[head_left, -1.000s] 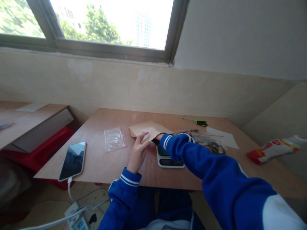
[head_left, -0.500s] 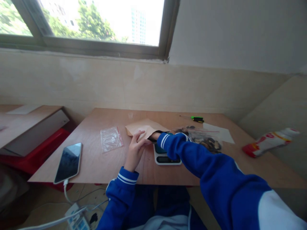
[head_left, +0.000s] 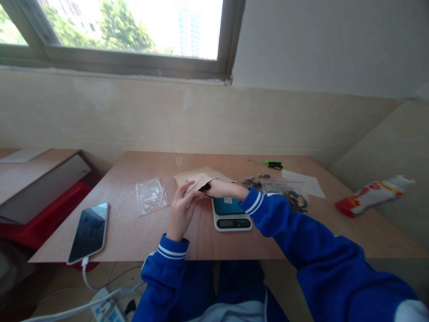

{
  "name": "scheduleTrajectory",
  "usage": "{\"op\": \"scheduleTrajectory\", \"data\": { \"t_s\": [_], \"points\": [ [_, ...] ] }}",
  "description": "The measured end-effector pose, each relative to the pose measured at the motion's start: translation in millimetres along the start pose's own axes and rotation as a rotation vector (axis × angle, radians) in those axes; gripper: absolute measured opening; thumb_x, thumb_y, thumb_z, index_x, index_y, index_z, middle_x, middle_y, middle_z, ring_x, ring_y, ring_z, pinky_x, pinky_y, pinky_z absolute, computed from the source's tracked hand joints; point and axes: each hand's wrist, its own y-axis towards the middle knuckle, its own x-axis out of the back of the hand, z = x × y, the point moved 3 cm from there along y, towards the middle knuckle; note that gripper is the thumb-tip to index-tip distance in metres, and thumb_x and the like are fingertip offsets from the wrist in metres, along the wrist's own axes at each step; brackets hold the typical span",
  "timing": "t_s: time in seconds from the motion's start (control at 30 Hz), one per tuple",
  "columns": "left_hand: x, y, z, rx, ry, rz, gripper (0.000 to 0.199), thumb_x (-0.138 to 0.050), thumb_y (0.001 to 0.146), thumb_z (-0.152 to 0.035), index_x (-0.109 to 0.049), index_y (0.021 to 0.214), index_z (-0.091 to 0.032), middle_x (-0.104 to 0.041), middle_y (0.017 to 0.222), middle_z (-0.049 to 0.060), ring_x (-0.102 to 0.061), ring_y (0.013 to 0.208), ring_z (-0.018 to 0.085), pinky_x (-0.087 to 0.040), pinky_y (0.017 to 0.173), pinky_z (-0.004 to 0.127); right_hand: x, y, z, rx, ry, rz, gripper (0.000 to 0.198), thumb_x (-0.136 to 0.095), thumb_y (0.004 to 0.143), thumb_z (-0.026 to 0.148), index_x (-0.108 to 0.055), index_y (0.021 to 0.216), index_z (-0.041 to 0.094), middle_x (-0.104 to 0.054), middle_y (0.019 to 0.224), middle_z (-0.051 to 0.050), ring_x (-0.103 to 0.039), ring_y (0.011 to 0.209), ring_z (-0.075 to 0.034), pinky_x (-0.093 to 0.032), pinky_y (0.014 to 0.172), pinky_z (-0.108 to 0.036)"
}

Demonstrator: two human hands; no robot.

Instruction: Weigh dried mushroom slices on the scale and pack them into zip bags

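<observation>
My left hand (head_left: 182, 205) grips the near edge of a brown paper bag (head_left: 197, 173), thumb on top and fingers beneath, keeping its mouth spread to the right. Into that mouth reaches my right hand (head_left: 223, 188); its fingers are hidden inside the bag, so their pose and anything in them do not show. Under the right wrist sits a white kitchen scale (head_left: 233, 223) with a teal platform, partly covered by the bag and hand. To the right of the scale lies a clear zip bag (head_left: 295, 197) of dark dried pieces, perhaps mushroom slices.
An empty clear zip bag (head_left: 152, 197) and a charging phone (head_left: 89, 232) lie on the left. At the back right are screwdrivers (head_left: 274, 164) and white paper (head_left: 310, 182). A white-and-red bottle (head_left: 373, 194) lies near the right edge. The table (head_left: 197, 243) ends close to my lap.
My right hand has drawn back to the right, so its wrist and more of the scale show. My left hand still holds the paper bag. The view has shifted slightly.
</observation>
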Motion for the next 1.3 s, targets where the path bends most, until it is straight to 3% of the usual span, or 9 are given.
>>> {"op": "scheduleTrajectory", "data": {
  "t_s": [0.13,0.33,0.57,0.77,1.07,1.3],
  "points": [
    [3,5,-8,-0.025,0.043,-0.017,0.014,-0.056,0.091,-0.022,-0.067,0.099,-0.023,-0.057,0.122,0.007,-0.058,0.118,0.021,-0.050,0.099,0.040,12,-19,4,-0.072,0.097,0.013,0.037,-0.052,0.087,0.015,-0.062,0.122,0.018,-0.062,0.131,-0.009,-0.058,0.119,-0.022,-0.044,0.103,-0.038],
    [8,11,-15,-0.084,0.107,-0.019,0.027,-0.058,0.090,-0.025,-0.062,0.116,-0.027,-0.062,0.120,0.006,-0.061,0.111,0.020,-0.051,0.095,0.036,28,-18,16,0.123,0.345,0.204,0.040,-0.057,0.085,0.017,-0.057,0.125,0.010,-0.063,0.126,-0.010,-0.057,0.115,-0.018,-0.044,0.100,-0.031],
    [21,14,-17,-0.031,0.150,-0.048,0.034,-0.061,0.088,-0.027,-0.059,0.122,-0.029,-0.066,0.121,0.004,-0.064,0.108,0.020,-0.049,0.094,0.036,55,-26,41,0.040,0.149,0.139,0.039,-0.060,0.086,0.023,-0.061,0.123,0.012,-0.067,0.118,-0.009,-0.061,0.103,-0.021,-0.046,0.090,-0.029],
    [23,16,-21,-0.010,0.187,-0.028,0.034,-0.061,0.088,-0.027,-0.060,0.122,-0.029,-0.067,0.122,0.005,-0.064,0.110,0.021,-0.047,0.096,0.037,58,-30,37,0.066,0.330,0.212,0.052,-0.061,0.085,0.030,-0.054,0.133,0.012,-0.062,0.128,-0.008,-0.056,0.115,-0.021,-0.044,0.097,-0.029],
    [23,17,-25,-0.008,0.199,0.010,0.031,-0.060,0.089,-0.029,-0.061,0.120,-0.029,-0.068,0.122,0.005,-0.064,0.111,0.022,-0.047,0.094,0.037,60,-44,28,-0.039,0.550,0.161,0.056,-0.073,0.076,0.029,-0.059,0.127,0.012,-0.065,0.120,-0.008,-0.060,0.111,-0.022,-0.047,0.098,-0.034],
    [26,23,-23,0.038,0.168,0.001,0.029,-0.059,0.090,-0.029,-0.062,0.118,-0.027,-0.070,0.117,0.004,-0.066,0.107,0.021,-0.048,0.091,0.036,61,-52,26,0.017,0.597,-0.055,0.056,-0.074,0.075,0.027,-0.057,0.127,0.014,-0.064,0.125,-0.010,-0.060,0.116,-0.022,-0.046,0.103,-0.037]
  ]
}}
